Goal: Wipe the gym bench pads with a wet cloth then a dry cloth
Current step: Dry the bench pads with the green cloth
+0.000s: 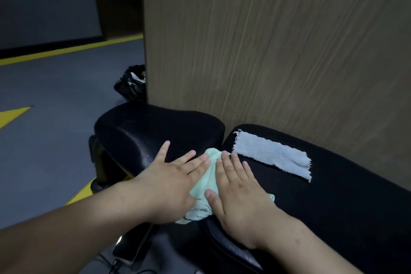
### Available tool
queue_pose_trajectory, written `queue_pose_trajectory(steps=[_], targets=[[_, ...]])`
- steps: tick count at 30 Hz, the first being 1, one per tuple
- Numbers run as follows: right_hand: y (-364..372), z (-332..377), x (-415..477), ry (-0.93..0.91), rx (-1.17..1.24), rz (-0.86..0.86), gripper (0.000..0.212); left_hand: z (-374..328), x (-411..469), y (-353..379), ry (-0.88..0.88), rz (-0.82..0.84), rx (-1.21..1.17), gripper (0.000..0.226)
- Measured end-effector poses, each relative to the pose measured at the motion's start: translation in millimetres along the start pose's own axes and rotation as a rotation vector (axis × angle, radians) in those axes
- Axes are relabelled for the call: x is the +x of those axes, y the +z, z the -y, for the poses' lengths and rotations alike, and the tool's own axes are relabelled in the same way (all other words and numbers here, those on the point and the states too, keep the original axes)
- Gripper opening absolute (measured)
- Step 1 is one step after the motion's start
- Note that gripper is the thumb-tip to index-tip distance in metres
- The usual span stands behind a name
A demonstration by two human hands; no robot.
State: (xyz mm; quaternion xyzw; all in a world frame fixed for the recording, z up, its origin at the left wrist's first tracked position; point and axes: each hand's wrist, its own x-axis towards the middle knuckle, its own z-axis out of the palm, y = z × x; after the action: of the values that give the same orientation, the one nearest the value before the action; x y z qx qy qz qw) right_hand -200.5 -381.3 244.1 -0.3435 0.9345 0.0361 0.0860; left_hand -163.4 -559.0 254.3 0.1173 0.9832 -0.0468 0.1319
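Both hands flat on a pale green cloth (208, 181) that lies across the gap between the two black bench pads. Left hand (171, 181) presses the cloth's left part, fingers straight and spread, thumb splayed out onto the seat pad (142, 131) — palm down, nothing gripped. Right hand (239, 187) presses the cloth's right part, fingers straight and close together, tips reaching the near edge of the long back pad (333, 196), thumb laid along the cloth. The green cloth is bunched between the two hands; its lower end hangs over the pads' near edge, and a corner pokes out to the right of the right hand. A second cloth, light blue-grey with frayed edges (272, 154), lies flat on the back pad just beyond the right fingertips, apart from both hands. Whether either cloth is wet — cannot tell. Behind the bench stands a wood-grain panel (278, 40). A black bin bag (131, 84) sits on the grey floor (55, 100) by the panel's corner; yellow lines (66, 50) are painted on the floor.
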Motion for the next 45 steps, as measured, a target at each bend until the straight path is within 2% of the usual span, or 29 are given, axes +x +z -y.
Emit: queue_pose_trajectory(steps=[6, 10, 12, 15, 16, 17, 21, 25, 27, 28, 30, 31, 33, 35, 36, 39, 41, 45], targets=[[-5.4, 11.0, 35.8, -0.039, 0.02, -0.026, 0.089, 35.6, 3.2, 2.0, -0.093, -0.049, -0.083, 0.071], [-12.0, 6.8, 47.6, -0.06, 0.083, -0.027, 0.094, 56.9, 10.9, -2.9, -0.136, -0.199, -0.337, 0.059], [-15.9, 5.9, 46.6, -0.043, 0.089, -0.021, 0.096, 59.3, 10.9, -5.6, -0.046, -0.228, -0.406, 0.071], [-21.8, 6.2, 41.2, -0.011, 0.067, -0.008, 0.103, 48.3, 5.5, -5.0, 0.089, -0.191, -0.396, 0.108], [-22.9, 5.7, 39.3, -0.003, 0.076, -0.005, 0.104, 44.1, 5.2, -2.2, 0.102, -0.202, -0.384, 0.111], [-23.2, 4.9, 37.4, 0.004, 0.095, -0.004, 0.104, 41.2, 6.5, 1.9, 0.109, -0.243, -0.385, 0.103], [-22.9, 3.6, 29.9, 0.028, 0.177, -0.002, 0.09, 39.2, 8.0, 9.7, 0.166, -0.389, -0.428, 0.045], [-27.6, 13.8, 33.0, 0.06, 0.189, -0.087, 0.078, 56.0, 11.0, 4.4, 0.221, -0.621, -0.198, 0.051], [-29.8, 22.9, 39.5, 0.055, 0.139, -0.156, 0.079, 59.8, 10.0, -2.2, 0.136, -0.494, -0.034, 0.05], [-30.7, 27.3, 42.6, 0.042, 0.111, -0.182, 0.077, 62.1, 8.3, -2.1, 0.079, -0.357, 0.022, 0.058], [-34.7, 35.2, 47.6, -0.003, 0.123, -0.193, 0.07, 63.4, -1.7, -2.6, -0.013, -0.132, 0.044, 0.073], [-36.5, 37.9, 50.3, -0.038, 0.17, -0.191, 0.064, 62.6, -5.7, -3.7, -0.034, -0.109, 0.014, 0.073], [-36.4, 42.0, 56.3, -0.083, 0.306, -0.215, 0.05, 60.3, -13.5, -2.4, -0.042, -0.182, -0.099, 0.066], [-30.7, 42.3, 62.5, -0.082, 0.4, -0.252, 0.038, 58.3, -12.6, -2.3, 0.001, -0.388, -0.186, 0.064], [-26.3, 41.0, 66.2, -0.072, 0.406, -0.259, 0.036, 58.9, -9.7, -0.5, 0.024, -0.464, -0.231, 0.059], [-17.1, 41.5, 73.5, -0.027, 0.39, -0.22, 0.046, 59.2, 0.4, 8.4, 0.038, -0.478, -0.268, 0.037], [-13.2, 45.9, 78.0, -0.006, 0.329, -0.174, 0.057, 57.3, 5.7, 14.8, 0.021, -0.452, -0.233, 0.044], [-11.0, 45.2, 97.0, 0.043, 0.152, -0.059, 0.069, 55.4, 13.0, 16.3, -0.027, -0.419, -0.257, 0.08]])
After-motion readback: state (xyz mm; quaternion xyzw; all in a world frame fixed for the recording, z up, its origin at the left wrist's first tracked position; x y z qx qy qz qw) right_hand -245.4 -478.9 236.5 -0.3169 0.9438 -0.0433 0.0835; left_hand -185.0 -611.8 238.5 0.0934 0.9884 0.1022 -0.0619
